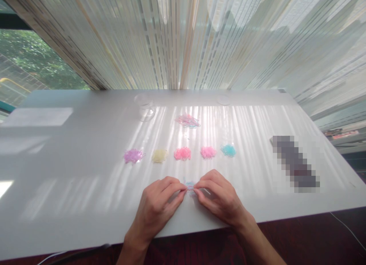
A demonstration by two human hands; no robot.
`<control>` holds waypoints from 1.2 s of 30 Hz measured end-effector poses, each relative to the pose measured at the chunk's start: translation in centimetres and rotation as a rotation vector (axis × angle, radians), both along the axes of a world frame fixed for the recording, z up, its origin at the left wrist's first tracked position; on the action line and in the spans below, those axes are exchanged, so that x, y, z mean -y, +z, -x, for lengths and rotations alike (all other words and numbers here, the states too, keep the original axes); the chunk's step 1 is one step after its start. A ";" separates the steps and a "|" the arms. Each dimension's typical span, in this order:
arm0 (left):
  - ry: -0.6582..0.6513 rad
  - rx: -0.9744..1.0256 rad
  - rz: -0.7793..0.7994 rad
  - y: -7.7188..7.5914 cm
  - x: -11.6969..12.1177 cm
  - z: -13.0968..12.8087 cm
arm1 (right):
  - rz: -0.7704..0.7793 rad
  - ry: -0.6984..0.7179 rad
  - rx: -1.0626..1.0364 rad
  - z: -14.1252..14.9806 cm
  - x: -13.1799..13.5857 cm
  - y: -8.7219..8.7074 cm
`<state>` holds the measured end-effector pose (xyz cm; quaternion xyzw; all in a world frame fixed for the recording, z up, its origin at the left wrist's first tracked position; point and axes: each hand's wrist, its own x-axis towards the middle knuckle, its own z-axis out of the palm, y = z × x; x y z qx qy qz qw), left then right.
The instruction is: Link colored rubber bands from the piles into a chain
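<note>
My left hand (162,198) and my right hand (219,196) meet near the front of the white table, thumb and forefinger pinched on each. A thin pinkish paper clip (190,188) appears to stretch between the two sets of fingertips, though it is small and blurred. Just beneath and behind the fingers lies a little group of blue and pink paper clips (189,183), partly hidden. Beyond my hands, sorted heaps form a row: purple (133,156), yellow (159,156), coral pink (182,153), light pink (208,152) and turquoise (228,150). A mixed heap (188,121) sits behind them.
A clear round container (146,111) stands at the back left of the white table (85,162), and a clear lid (223,100) lies at the back right. On the right is a pixelated dark oblong object (296,162). A striped curtain (171,40) hangs along the far edge.
</note>
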<state>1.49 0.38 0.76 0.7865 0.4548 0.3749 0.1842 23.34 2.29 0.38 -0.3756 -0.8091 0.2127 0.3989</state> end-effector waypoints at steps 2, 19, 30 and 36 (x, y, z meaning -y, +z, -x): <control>0.003 0.002 -0.005 0.0 0.0 0.0 | -0.006 -0.001 -0.003 0.1 0.0 0.1; 0.009 -0.003 0.013 -0.1 0.1 0.0 | 0.006 -0.002 0.018 0.0 -0.1 0.0; 0.017 -0.001 -0.002 0.0 0.0 0.0 | 0.010 0.000 0.022 0.0 -0.2 0.1; 0.013 -0.003 0.010 0.0 0.1 0.0 | 0.015 -0.002 0.006 0.0 -0.2 0.1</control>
